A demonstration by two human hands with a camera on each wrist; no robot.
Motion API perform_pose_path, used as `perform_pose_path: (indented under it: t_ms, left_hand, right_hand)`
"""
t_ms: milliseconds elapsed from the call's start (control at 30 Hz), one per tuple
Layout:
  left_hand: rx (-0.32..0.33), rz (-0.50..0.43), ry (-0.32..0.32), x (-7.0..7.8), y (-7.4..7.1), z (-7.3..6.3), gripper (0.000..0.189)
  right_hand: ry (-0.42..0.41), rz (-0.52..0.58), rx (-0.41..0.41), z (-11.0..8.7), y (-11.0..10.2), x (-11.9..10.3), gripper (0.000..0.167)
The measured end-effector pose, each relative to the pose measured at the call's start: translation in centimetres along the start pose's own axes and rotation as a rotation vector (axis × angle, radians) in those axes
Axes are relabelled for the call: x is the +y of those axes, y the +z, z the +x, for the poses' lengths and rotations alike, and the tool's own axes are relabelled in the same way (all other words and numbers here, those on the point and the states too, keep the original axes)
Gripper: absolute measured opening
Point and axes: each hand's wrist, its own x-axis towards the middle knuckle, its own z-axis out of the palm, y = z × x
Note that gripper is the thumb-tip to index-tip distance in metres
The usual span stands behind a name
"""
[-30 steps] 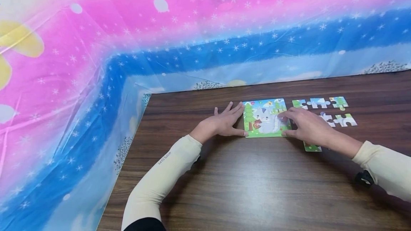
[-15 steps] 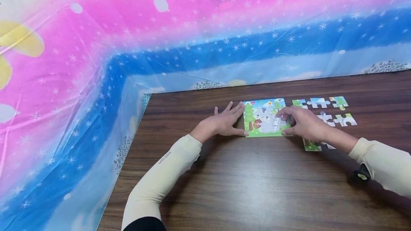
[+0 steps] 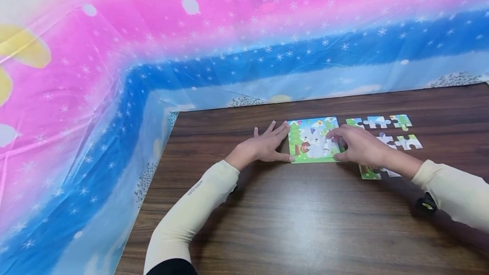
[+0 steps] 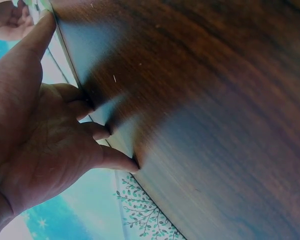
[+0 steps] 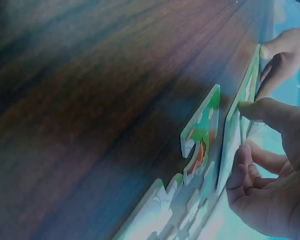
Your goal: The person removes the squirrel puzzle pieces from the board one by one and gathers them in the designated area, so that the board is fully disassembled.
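Note:
A flat picture board [image 3: 314,147] with a grey squirrel, trees and a green lower edge lies on the dark wooden table. My left hand [image 3: 263,143] spreads its fingers along the board's left side, the thumb touching its lower left corner. In the left wrist view this hand [image 4: 45,135] has extended fingers. At the board's right side, my right hand [image 3: 361,145] curls its fingers and pinches the board's edge, thumb near the lower corner. The right wrist view shows the right hand [image 5: 270,160] at that edge, where a thin raised strip shows between thumb and fingers.
Several loose jigsaw pieces [image 3: 408,142] lie in rows to the right of the board, some partly hidden by the right hand and forearm. Behind the table [image 3: 267,224] hangs a pink and blue snowflake cloth [image 3: 244,54].
My right fingertips have curled in from lying over the squirrel's tail, and a whitish fold or raised part shows there. The right forearm has shifted slightly left. The left hand stays put.

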Motion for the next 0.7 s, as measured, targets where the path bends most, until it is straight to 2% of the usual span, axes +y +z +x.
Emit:
perform_pose_path:
  t_ms: [133,233,367,500,633,700]
  left_hand:
    - [-0.002,0.001,-0.005,0.1,0.0,0.1,0.104]
    - [-0.005,0.005,-0.017,0.1,0.0,0.1,0.105]
    - [0.002,0.010,-0.023,0.0,0.0,-0.1,0.105]
    - [0.008,0.002,-0.015,0.0,-0.1,-0.1,0.105]
    - [0.004,-0.006,-0.002,0.2,-0.1,0.0,0.105]
    - [-0.001,-0.009,0.003,0.3,-0.1,0.1,0.105]
  right_hand:
    - [-0.044,-0.083,0.068,-0.6,-0.9,0.4,0.060]
    - [-0.066,-0.095,0.108,-1.6,-2.0,1.3,0.058]
    - [-0.101,-0.093,0.127,-3.6,-3.8,3.4,0.056]
    - [-0.151,-0.143,0.182,-6.1,-5.0,6.1,0.059]
    - [-0.135,-0.189,0.237,-8.8,-5.8,8.9,0.061]
    - [-0.095,-0.217,0.239,-10.1,-6.1,10.2,0.063]
